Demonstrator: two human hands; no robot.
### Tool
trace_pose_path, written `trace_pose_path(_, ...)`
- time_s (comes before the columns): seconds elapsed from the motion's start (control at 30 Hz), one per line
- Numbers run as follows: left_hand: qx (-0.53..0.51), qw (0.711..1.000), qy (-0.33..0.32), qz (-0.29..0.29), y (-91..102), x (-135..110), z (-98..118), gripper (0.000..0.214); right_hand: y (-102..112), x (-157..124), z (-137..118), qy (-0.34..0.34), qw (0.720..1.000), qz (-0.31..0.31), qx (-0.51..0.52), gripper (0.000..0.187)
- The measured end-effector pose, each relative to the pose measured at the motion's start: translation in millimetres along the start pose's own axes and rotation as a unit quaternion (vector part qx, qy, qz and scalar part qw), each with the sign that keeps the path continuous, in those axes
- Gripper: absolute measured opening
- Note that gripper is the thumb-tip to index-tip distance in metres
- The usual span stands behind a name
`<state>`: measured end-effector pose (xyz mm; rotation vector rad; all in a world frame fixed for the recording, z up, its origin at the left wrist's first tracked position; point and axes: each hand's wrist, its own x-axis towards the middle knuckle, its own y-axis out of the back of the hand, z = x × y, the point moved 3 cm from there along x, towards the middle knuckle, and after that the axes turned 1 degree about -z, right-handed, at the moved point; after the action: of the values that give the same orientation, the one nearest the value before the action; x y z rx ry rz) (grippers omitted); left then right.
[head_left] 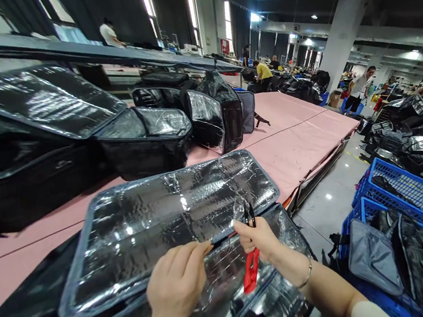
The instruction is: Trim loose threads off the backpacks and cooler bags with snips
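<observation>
An insulated bag (142, 226) with a shiny silver lining and grey-blue edge binding lies opened out in front of me. My left hand (177, 279) is closed, its fingers pinching the bound edge near the middle of the fold. A little to the right, my right hand (258, 238) is closed around thread snips (252, 271). Their black tips point up past the fingers, and a red handle shows below the palm. The thumb and index finger of that hand also press on the bag's edge. A bracelet circles the right wrist.
More black, silver-lined bags (144, 126) stand along the left of the pink table (291, 137). Blue plastic crates (415, 182) holding bags sit on the floor to the right, near large bag piles (421, 139). Several people work farther back; a pillar (346, 29) rises behind.
</observation>
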<state>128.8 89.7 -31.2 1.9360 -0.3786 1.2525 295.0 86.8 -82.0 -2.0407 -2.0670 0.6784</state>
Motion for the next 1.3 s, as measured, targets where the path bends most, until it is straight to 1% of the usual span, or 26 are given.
trace_pose_path(0.03,0.004,1.000,-0.001,0.007,1.5,-2,2,0.012,-1,1,2,0.011,1.000,0.007,0.009,0.059)
trace_pose_path(0.1,0.000,1.000,0.008,0.016,3.1,-4,6,0.015,-2,-1,5,0.026,0.999,0.010,0.016,0.057)
trace_pose_path(0.2,-0.050,0.996,0.058,0.035,5.2,-8,17,0.014,-2,-5,4,0.039,0.999,0.018,0.016,0.053)
trace_pose_path(0.23,-0.090,0.991,0.095,0.034,5.7,-10,20,0.010,-1,-6,4,0.043,0.999,0.021,0.016,0.053)
trace_pose_path(0.27,-0.141,0.978,0.150,0.024,5.2,-12,23,0.006,-1,-7,3,0.046,0.999,0.024,0.016,0.052)
trace_pose_path(0.3,-0.198,0.955,0.223,0.000,3.5,-15,24,0.008,-1,-8,3,0.048,0.998,0.026,0.016,0.052)
trace_pose_path(0.33,-0.256,0.914,0.313,-0.035,0.3,-18,25,0.017,-1,-9,3,0.050,0.998,0.026,0.016,0.051)
trace_pose_path(0.37,-0.310,0.856,0.408,-0.074,-3.6,-22,25,0.027,0,-9,4,0.052,0.998,0.027,0.016,0.051)
trace_pose_path(0.4,-0.355,0.785,0.496,-0.108,-7.4,-26,26,0.037,0,-9,4,0.055,0.998,0.029,0.015,0.050)
trace_pose_path(0.43,-0.393,0.711,0.568,-0.133,-10.7,-29,28,0.046,0,-10,5,0.056,0.998,0.031,0.015,0.050)
trace_pose_path(0.47,-0.426,0.638,0.624,-0.149,-13.4,-31,30,0.055,0,-10,6,0.057,0.998,0.034,0.014,0.049)
trace_pose_path(0.5,-0.455,0.571,0.666,-0.154,-15.5,-31,32,0.062,0,-10,6,0.057,0.998,0.037,0.015,0.049)
trace_pose_path(0.53,-0.477,0.515,0.696,-0.150,-16.9,-30,34,0.068,0,-10,7,0.057,0.997,0.041,0.016,0.048)
trace_pose_path(0.57,-0.492,0.471,0.719,-0.138,-17.7,-29,36,0.073,-1,-11,7,0.056,0.997,0.045,0.016,0.048)
trace_pose_path(0.6,-0.501,0.437,0.737,-0.122,-18.0,-27,38,0.076,-2,-11,8,0.056,0.997,0.048,0.016,0.048)
trace_pose_path(0.63,-0.507,0.415,0.749,-0.103,-17.9,-26,39,0.077,-3,-12,7,0.056,0.997,0.051,0.016,0.048)
trace_pose_path(0.67,-0.509,0.403,0.756,-0.083,-17.3,-24,40,0.078,-4,-13,7,0.057,0.997,0.054,0.015,0.048)
trace_pose_path(0.73,-0.504,0.396,0.766,-0.049,-15.5,-22,40,0.077,-7,-15,7,0.057,0.997,0.055,0.013,0.049)
trace_pose_path(0.83,-0.485,0.396,0.779,-0.037,-14.6,-21,39,0.069,-9,-16,7,0.061,0.996,0.055,0.017,0.048)
trace_pose_path(0.93,-0.482,0.413,0.772,-0.039,-17.2,-20,38,0.062,-9,-16,9,0.060,0.996,0.069,0.006,0.047)
trace_pose_path(0.97,-0.485,0.421,0.766,-0.035,-18.5,-20,38,0.060,-8,-16,9,0.061,0.995,0.078,-0.012,0.046)
trace_pose_path(1.03,-0.489,0.436,0.755,-0.019,-20.3,-21,37,0.056,-5,-20,9,0.087,0.987,0.111,-0.076,0.040)
trace_pose_path(1.1,-0.488,0.447,0.749,-0.008,-21.1,-22,37,0.053,-2,-30,6,0.128,0.967,0.142,-0.166,0.030)
trace_pose_path(1.17,-0.485,0.459,0.745,-0.006,-21.2,-24,38,0.050,1,-44,4,0.156,0.938,0.160,-0.265,0.022)
trace_pose_path(1.23,-0.484,0.473,0.736,-0.013,-20.9,-23,39,0.047,3,-58,1,0.161,0.909,0.161,-0.348,0.017)
trace_pose_path(1.3,-0.483,0.487,0.728,-0.019,-20.6,-22,40,0.044,4,-67,-3,0.166,0.884,0.158,-0.406,0.015)
